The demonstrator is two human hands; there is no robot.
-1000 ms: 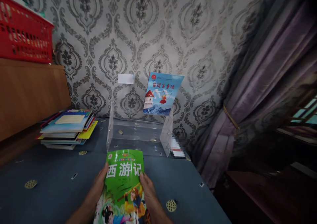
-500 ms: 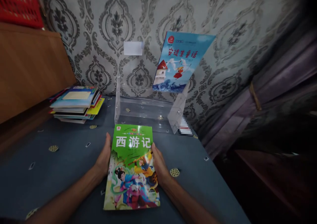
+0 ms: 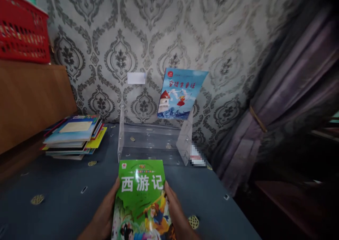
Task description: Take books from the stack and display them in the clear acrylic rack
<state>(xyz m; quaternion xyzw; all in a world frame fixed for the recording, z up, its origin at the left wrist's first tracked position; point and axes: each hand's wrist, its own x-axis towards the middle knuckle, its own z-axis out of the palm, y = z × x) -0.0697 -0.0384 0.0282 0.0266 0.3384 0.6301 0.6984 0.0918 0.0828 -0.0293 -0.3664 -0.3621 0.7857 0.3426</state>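
A green picture book (image 3: 143,201) with large white Chinese characters is held between my two hands at the bottom centre, its lower part cut off by the frame. My left hand (image 3: 107,204) grips its left edge, and my right hand (image 3: 177,208) grips the right edge with the thumb along the side. Just beyond the book stands a clear acrylic stand (image 3: 184,146) on the table. A blue storybook (image 3: 182,97) leans upright in the right part of that stand, and a white label (image 3: 136,78) is at its upper left.
A stack of books (image 3: 75,134) lies on the dark blue tablecloth (image 3: 63,183) at the left. Behind it are a wooden cabinet (image 3: 34,102) and a red basket (image 3: 23,31). Patterned wallpaper backs the table. A purple curtain (image 3: 265,102) hangs at the right.
The view has tilted up, so everything sits lower in the frame. Both hands still hold the green book, which now appears a little nearer and is partly out of view.
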